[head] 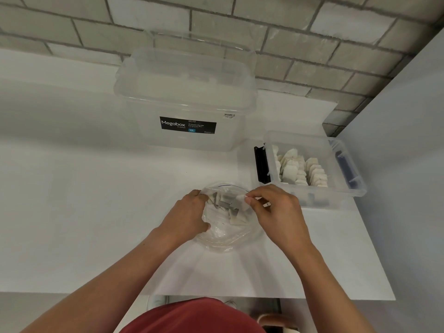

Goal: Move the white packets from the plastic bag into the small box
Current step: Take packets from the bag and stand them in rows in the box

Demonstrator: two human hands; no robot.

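Note:
A clear plastic bag [223, 233] lies on the white table in front of me, with a few white packets [234, 216] inside it. My left hand [187, 216] grips the bag's left rim and holds it up. My right hand [276, 212] pinches the bag's right rim between thumb and forefinger, so the mouth is spread apart. To the right stands the small clear box [346, 188], with several white packets [300, 170] standing in rows inside.
A large clear Megabox storage bin [185, 102] stands at the back centre against the tiled wall. A black latch [260, 164] sticks out on the small box's left side. A white side wall runs along the right. The table's front edge is near my body.

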